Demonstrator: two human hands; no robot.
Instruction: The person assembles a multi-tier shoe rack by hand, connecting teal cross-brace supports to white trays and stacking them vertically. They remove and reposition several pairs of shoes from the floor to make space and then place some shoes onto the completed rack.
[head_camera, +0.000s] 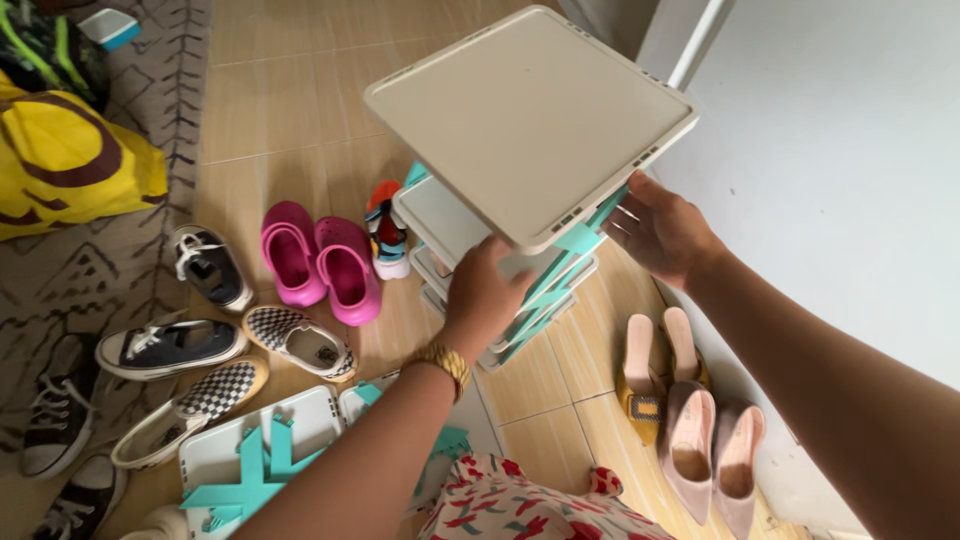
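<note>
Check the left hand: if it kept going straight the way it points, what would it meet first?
The left hand already touches the shoe rack's top shelf edge; going on, it would probably press into that shelf.

**Shoes and bags scattered on a tiled floor**

A pair of pink clogs (320, 258) sits beside a small multicoloured shoe (386, 232). Checkered slip-ons (298, 341) and black sneakers (170, 347) lie near a patterned rug (130, 120). A yellow bag (65, 160) rests on the rug. Beige pointed heels (712, 450) stand by the white wall (840, 150).
</note>
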